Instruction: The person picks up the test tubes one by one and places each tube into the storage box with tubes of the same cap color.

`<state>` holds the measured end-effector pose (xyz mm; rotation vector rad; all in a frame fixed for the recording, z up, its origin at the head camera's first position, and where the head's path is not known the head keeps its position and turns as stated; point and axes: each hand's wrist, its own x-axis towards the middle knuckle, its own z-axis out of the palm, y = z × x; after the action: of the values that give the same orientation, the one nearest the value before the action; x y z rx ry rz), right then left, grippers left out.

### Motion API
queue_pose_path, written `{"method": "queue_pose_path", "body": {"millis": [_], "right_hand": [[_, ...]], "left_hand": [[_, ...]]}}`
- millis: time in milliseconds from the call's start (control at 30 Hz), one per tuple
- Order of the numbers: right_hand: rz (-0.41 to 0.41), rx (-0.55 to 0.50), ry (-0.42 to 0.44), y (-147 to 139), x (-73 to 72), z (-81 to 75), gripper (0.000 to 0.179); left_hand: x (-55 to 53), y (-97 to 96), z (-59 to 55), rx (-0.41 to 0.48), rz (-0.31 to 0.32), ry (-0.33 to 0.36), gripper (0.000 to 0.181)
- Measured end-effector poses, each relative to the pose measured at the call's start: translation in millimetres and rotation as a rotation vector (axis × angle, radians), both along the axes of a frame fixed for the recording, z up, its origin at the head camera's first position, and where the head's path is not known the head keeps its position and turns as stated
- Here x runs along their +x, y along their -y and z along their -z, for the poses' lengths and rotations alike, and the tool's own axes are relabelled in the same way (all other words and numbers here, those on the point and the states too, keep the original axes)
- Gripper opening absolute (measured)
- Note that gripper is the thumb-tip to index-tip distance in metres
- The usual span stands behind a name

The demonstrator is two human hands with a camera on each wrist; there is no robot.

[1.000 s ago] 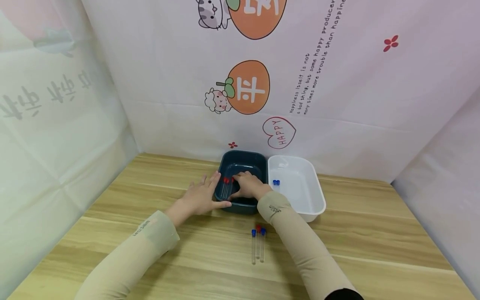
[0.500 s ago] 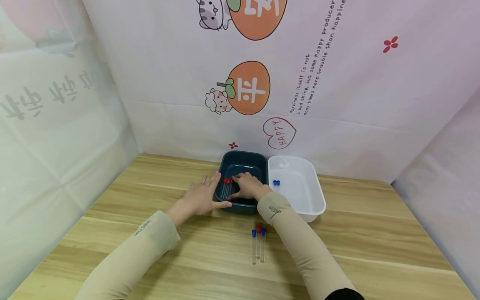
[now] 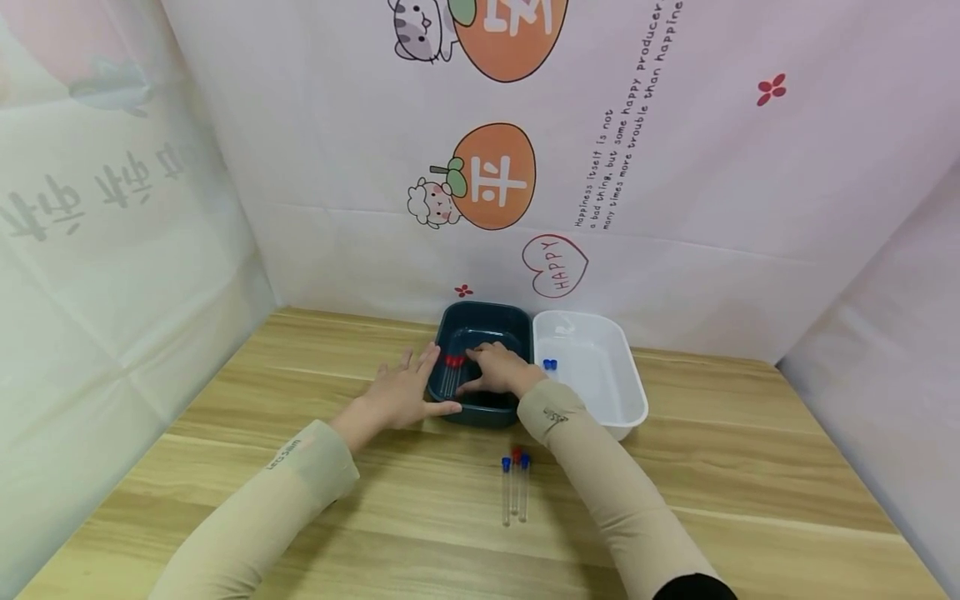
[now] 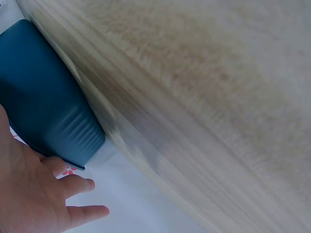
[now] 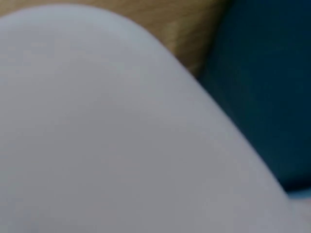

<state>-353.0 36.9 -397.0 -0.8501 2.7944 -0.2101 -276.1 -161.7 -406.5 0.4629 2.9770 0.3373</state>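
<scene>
Inside the dark teal bin [image 3: 491, 310], several red-capped test tubes [image 3: 453, 379] lie side by side along the left wall. My right hand [image 3: 498, 371] reaches into this bin just right of them, thumb and index finger spread apart; I see nothing held, though its other fingers are partly hidden. My left hand [image 3: 397, 396] rests against the bin's left side with straight fingers, its thumb along the front rim; the left wrist view shows these fingers [image 4: 87, 213] spread beside the bin's outer wall. On the table, two blue-capped test tubes [image 3: 506, 492] flank one red-capped test tube [image 3: 515, 487].
A white bin [image 3: 637, 392] stands against the teal one on the right, with two blue-capped test tubes [image 3: 550, 365] inside, partly hidden by my right forearm. Behind both bins hangs a printed cloth [image 3: 360, 267]. The wooden table [image 3: 750, 467] extends to both sides.
The rightmost red-capped test tube in the teal bin has shifted left against the others, and my right fingers now stand slightly apart from it. The left hand stays put.
</scene>
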Motion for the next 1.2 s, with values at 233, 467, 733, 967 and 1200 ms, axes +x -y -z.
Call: {"method": "queue_pose_path", "body": {"millis": [233,467,733,967,1200], "right_hand": [[0.035,-0.044,0.033,-5,2.4,-10.4,0.082],[0.058,-0.088,0.027,-13,5.1,-16.8,0.076],[0.052,-0.109,0.024,-21,11.4,-24.0,0.072],[-0.015,-0.126,-0.006,-26,15.7,-27.9,0.071],[-0.072,-0.170,-0.049,-30,24.3,-35.1,0.065]], "left_hand": [[-0.3,-0.4,-0.4,-0.005,-0.001,-0.003,0.113],[-0.3,-1.1,0.4,-0.012,0.001,-0.010,0.113],[0.3,-0.6,0.9,-0.016,-0.005,-0.011,0.113],[0.6,-1.5,-0.9,-0.012,-0.009,-0.004,0.112],[0.2,-1.4,0.0,-0.014,-0.008,0.002,0.112]]}}
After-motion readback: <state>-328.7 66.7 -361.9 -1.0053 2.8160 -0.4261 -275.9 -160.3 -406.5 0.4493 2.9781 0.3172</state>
